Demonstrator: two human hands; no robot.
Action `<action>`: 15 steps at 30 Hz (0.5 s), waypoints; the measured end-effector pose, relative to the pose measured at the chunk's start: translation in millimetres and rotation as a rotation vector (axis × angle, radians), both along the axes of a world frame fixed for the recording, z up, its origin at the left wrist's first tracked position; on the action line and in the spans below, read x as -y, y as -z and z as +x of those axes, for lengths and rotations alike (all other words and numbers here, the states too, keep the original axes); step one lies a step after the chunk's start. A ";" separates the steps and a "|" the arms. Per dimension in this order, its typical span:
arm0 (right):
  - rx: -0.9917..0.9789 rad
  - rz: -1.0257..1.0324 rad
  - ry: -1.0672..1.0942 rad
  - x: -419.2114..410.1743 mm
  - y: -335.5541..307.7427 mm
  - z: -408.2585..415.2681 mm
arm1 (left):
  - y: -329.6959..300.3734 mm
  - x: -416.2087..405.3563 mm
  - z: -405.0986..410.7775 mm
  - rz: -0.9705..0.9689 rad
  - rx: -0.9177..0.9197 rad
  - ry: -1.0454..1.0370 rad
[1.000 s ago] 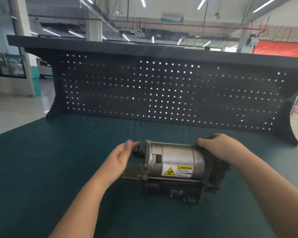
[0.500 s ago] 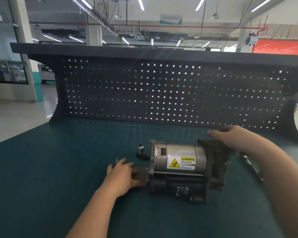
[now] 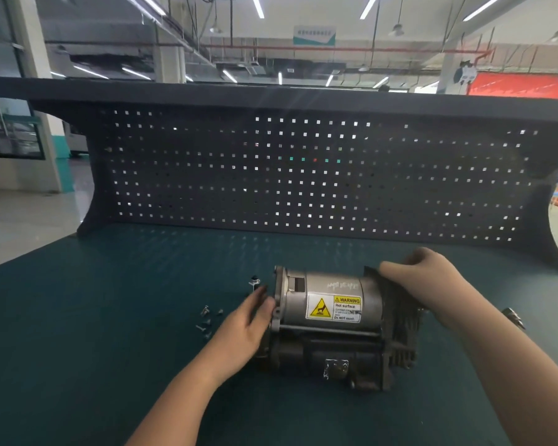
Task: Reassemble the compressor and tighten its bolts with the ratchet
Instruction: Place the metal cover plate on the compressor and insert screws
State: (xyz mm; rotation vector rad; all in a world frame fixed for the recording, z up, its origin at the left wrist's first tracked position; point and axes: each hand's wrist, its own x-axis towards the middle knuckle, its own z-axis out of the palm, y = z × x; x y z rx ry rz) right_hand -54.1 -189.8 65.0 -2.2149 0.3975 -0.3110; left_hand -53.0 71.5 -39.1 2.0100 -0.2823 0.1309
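The compressor [image 3: 332, 317] lies on its side on the green mat, a silver motor can with a yellow warning label above a dark lower body. My left hand [image 3: 242, 329] presses with straight fingers against its left end flange and hides the lower left corner. At the right end, my right hand [image 3: 422, 284] grips the top of the dark finned head, fingers curled over it. Several loose bolts [image 3: 207, 320] lie just left of my left hand. The ratchet [image 3: 512, 317] shows only as a metal end behind my right forearm.
A small dark fitting [image 3: 254, 281] stands on the mat behind my left fingers. A black pegboard back panel [image 3: 303, 175] closes off the far side of the bench. The green mat [image 3: 94, 333] stretches to the left and front.
My left hand has shifted from the small plate at the lower left end up onto the end flange. My right hand stays on the finned head. The loose bolts have come into view.
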 end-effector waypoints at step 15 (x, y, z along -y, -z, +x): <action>0.315 0.548 -0.211 24.0 29.2 -37.9 | -2.7 39.4 -25.5 -0.549 0.046 0.086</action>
